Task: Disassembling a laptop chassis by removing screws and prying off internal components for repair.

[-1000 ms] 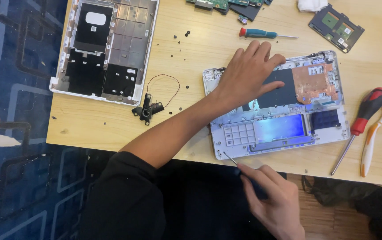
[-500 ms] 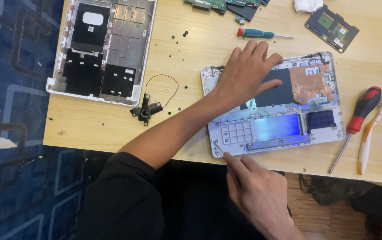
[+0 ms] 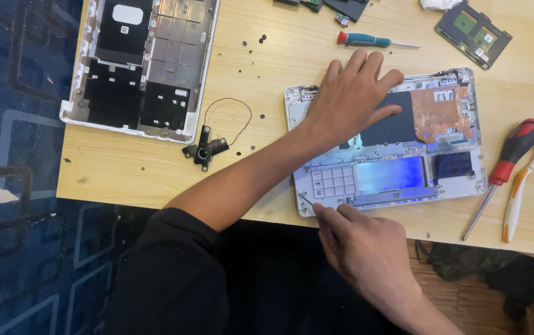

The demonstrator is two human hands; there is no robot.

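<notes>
Pinching fingers: the right hand (image 3: 366,251) holds a thin metal tool (image 3: 307,200) between thumb and forefinger, its tip at the near left corner of the opened laptop base (image 3: 397,177).
Spread fingers: the left hand (image 3: 348,99) lies flat, palm down, fingers fanned apart, on the dark sheet in the upper middle of the base.
Base position: it lies lengthwise on the wooden counter (image 3: 130,167), right of centre, its near long edge just back from the counter's near edge.
Base surface: a copper-coloured patch sits right of the left hand; a shiny bluish panel and a small grid of squares lie along the near side.
Near edge: the right wrist comes in over the counter's edge; little counter is left between the base and that edge.
Right margin: a red-and-black screwdriver (image 3: 506,167) and an orange-and-white tool (image 3: 520,189) lie slanted just beside the base.
Far side: a teal-handled screwdriver (image 3: 372,41) lies near the left fingertips; a dark green circuit board (image 3: 473,25) rests at the far right.
Left side: a small black speaker part with a looped red wire (image 3: 208,142) lies between the base and a white laptop cover (image 3: 140,62), which overhangs the counter's left edge.
Open room: bare wood with scattered tiny screws (image 3: 254,42) lies between the cover and the base.
</notes>
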